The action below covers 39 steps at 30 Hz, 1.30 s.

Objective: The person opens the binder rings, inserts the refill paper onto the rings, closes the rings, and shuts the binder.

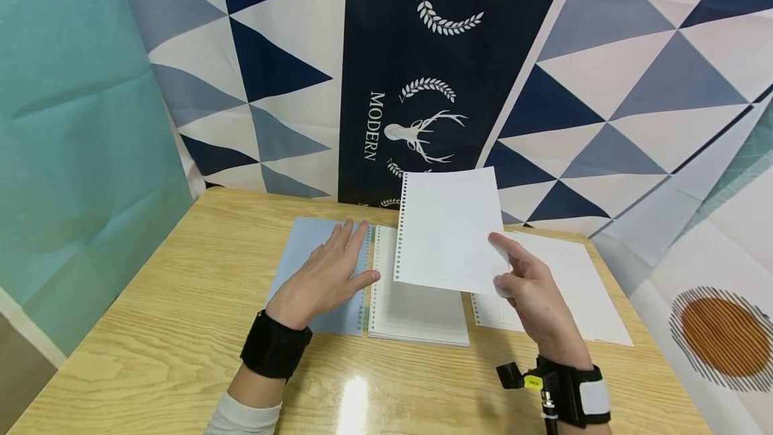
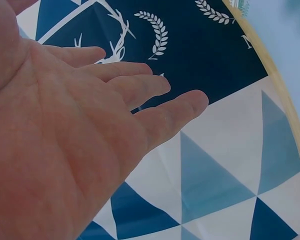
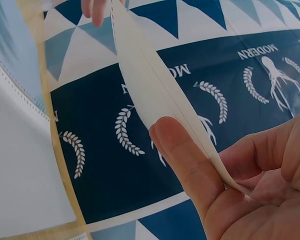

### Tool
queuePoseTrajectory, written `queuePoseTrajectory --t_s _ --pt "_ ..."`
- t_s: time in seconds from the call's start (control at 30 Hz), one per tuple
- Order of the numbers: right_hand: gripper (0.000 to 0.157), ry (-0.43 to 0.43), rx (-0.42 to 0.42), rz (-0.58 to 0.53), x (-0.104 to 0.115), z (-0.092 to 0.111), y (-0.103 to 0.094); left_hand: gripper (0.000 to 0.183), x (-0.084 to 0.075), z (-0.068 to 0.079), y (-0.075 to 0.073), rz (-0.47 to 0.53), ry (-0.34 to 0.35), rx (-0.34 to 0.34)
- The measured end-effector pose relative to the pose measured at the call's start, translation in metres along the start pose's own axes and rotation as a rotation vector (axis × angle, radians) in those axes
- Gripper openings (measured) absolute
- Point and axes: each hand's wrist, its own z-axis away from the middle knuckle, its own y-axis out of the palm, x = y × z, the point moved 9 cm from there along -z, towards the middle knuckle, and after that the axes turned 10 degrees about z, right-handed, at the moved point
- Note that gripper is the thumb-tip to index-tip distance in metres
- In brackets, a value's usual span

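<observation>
My right hand (image 1: 534,294) pinches a thin sheaf of white loose-leaf paper (image 1: 449,230) by its right edge, thumb on one face and fingers on the other. The sheaf is raised, with punched holes down its left side. In the right wrist view the paper (image 3: 145,75) shows nearly edge-on. Below it lies a stack of lined paper (image 1: 417,321), also punched on the left. My left hand (image 1: 323,280) hovers, fingers extended, over a light blue notebook cover (image 1: 302,240). The left wrist view shows that palm (image 2: 65,140) bare, holding nothing.
More white punched sheets (image 1: 580,287) lie on the right of the wooden table (image 1: 181,301), partly behind the raised sheaf. A patterned cloth (image 1: 290,39) hangs along the table's far edge, and a teal cloth (image 1: 72,119) hangs at the left.
</observation>
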Motion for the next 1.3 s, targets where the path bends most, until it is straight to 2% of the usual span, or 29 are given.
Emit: queuePoseTrajectory --t_s 0.53,1.0,1.3 --pt "0.078 0.01 0.039 0.059 0.006 -0.001 0.023 0.083 0.001 -0.004 0.006 0.007 -0.01 -0.005" --pt "0.076 0.008 0.047 0.116 0.008 -0.001 0.027 0.084 0.0 -0.003 0.007 -0.016 0.008 0.001" --pt "0.076 0.042 0.078 0.146 0.005 0.0 0.03 0.086 0.001 -0.003 0.011 -0.01 -0.016 0.028"
